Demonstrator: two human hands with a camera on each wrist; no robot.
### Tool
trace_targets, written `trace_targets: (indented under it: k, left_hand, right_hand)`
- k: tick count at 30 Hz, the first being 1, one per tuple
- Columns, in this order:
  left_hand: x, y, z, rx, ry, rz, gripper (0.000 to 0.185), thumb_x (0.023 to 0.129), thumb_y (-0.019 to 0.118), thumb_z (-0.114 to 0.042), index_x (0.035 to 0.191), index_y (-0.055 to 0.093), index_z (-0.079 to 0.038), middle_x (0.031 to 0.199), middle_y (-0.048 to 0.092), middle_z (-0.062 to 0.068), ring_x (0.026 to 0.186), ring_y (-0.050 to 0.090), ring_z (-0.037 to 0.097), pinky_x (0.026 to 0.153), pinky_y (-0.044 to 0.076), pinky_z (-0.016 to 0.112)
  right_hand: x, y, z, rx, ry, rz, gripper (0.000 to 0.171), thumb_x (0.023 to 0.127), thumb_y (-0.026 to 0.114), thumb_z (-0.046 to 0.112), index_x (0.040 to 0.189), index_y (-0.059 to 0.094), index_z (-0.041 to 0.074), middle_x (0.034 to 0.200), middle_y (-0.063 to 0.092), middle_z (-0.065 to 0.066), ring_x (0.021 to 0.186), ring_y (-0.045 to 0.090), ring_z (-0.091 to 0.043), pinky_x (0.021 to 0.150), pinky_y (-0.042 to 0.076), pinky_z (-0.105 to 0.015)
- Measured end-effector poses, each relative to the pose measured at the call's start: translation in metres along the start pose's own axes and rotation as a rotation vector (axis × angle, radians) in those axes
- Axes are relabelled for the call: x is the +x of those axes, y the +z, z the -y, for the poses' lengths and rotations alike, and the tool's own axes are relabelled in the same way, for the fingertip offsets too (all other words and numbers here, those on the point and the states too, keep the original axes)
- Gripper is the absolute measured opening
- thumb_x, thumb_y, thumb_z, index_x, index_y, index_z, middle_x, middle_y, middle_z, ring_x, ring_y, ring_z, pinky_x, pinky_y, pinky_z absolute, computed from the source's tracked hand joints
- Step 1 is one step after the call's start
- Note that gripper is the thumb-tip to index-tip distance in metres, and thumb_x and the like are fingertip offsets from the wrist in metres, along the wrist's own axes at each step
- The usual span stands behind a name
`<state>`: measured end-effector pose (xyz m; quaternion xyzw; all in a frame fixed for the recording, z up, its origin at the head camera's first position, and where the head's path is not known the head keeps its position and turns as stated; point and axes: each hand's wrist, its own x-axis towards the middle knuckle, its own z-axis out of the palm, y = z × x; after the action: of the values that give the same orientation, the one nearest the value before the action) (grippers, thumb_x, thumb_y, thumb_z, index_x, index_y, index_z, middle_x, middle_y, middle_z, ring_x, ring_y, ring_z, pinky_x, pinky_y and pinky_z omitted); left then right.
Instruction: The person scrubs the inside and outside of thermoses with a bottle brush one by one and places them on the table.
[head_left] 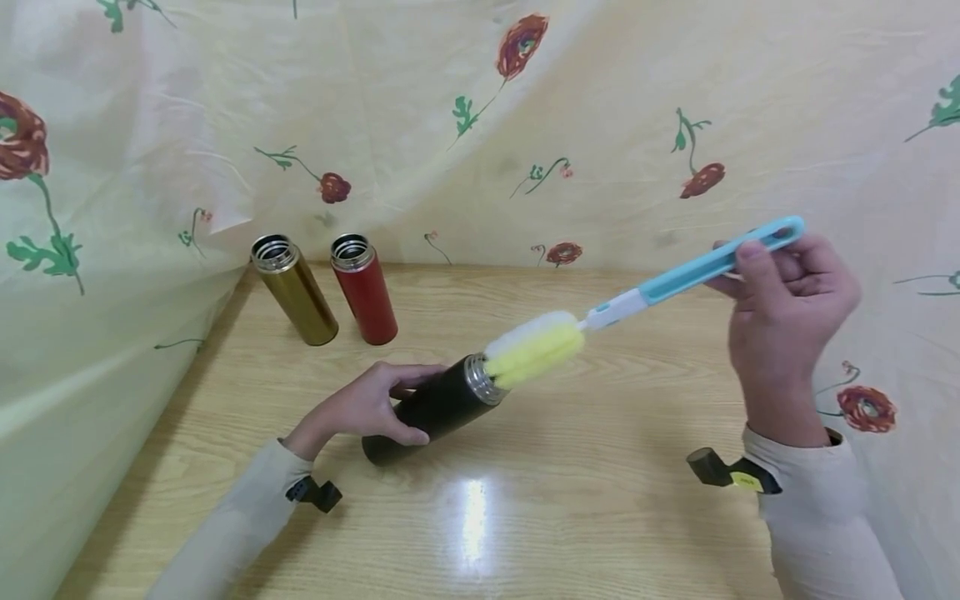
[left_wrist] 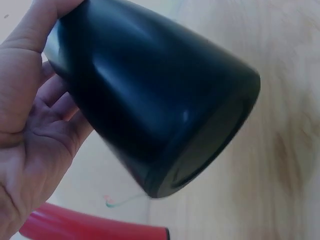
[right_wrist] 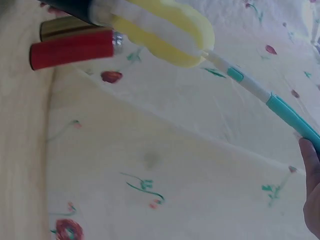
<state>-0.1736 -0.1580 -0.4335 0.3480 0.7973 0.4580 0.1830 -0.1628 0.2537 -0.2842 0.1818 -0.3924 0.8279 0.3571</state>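
Note:
A black bottle (head_left: 442,407) is tilted, its open steel mouth toward the right. My left hand (head_left: 375,404) grips it round the body; the left wrist view shows the bottle's base (left_wrist: 205,142). Up at the right, my right hand (head_left: 787,292) pinches the blue handle (head_left: 697,268) of a bottle brush. The yellow and white sponge head (head_left: 536,346) is at the bottle's mouth, its tip at or just inside the rim; how deep the tip goes is hidden. In the right wrist view the sponge (right_wrist: 170,32) is mostly outside the bottle.
Two uncapped bottles, one gold (head_left: 300,296) and one red (head_left: 367,292), stand upright at the back left of the wooden table (head_left: 585,483). A flower-patterned cloth (head_left: 420,108) hangs behind and along both sides.

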Motion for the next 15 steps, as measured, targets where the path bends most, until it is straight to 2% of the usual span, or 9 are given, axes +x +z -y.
trace_targets:
  k: [5,11,15]
  left_hand:
    - [-0.006,0.001,0.008,-0.006,-0.035,-0.046,0.085,0.077,0.090,-0.027,0.150,0.050,-0.008,0.144,0.060,0.009,0.128,0.060,0.030,0.102,0.053,0.051]
    - [-0.005,0.000,0.010,-0.091,-0.079,-0.122,0.083,0.078,0.090,-0.022,0.149,0.050,-0.007,0.140,0.062,0.011,0.125,0.062,0.030,0.099,0.054,0.050]
    - [0.001,0.001,0.009,-0.192,-0.089,-0.177,0.082,0.079,0.089,-0.015,0.149,0.048,-0.004,0.137,0.064,0.016,0.123,0.063,0.032,0.096,0.056,0.044]
  right_hand:
    - [0.012,-0.005,0.011,-0.075,-0.089,-0.057,0.018,0.081,0.067,-0.024,0.092,0.054,-0.029,0.073,0.067,-0.030,0.068,0.074,-0.036,0.057,0.061,-0.039]
    - [0.013,-0.011,0.011,-0.067,-0.084,-0.084,0.023,0.079,0.070,-0.024,0.094,0.054,-0.029,0.072,0.067,-0.031,0.066,0.073,-0.037,0.057,0.061,-0.041]
    - [0.011,-0.012,0.010,-0.074,-0.068,-0.098,0.022,0.080,0.069,-0.025,0.096,0.054,-0.029,0.073,0.068,-0.030,0.068,0.074,-0.037,0.058,0.061,-0.041]
